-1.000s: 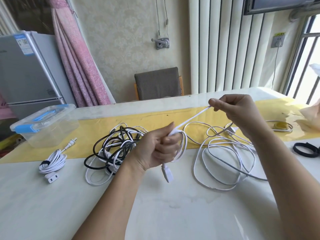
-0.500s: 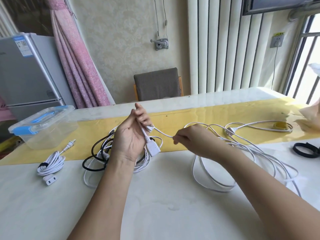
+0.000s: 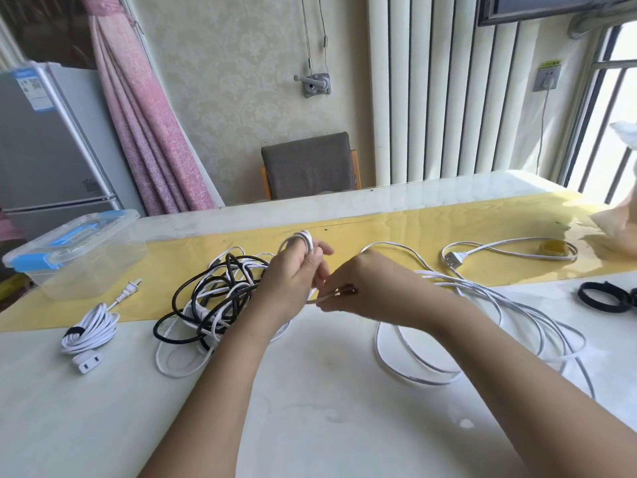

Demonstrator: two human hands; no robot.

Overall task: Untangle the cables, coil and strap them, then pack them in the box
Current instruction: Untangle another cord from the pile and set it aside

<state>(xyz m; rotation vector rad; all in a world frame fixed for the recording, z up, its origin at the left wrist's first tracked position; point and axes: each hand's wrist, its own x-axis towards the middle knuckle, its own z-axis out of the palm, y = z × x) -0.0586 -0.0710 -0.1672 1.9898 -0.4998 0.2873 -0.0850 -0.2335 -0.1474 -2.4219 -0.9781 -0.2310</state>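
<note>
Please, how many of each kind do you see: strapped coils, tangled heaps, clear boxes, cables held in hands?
Strapped white coil: 1
Black-and-white tangled heap: 1
Clear box: 1
White cable held by left hand and right hand: 1
Total: 4

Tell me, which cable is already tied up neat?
The small white coil at the far left: a black strap binds it. The black-and-white pile is tangled; the long white cable sprawls loose.
</note>
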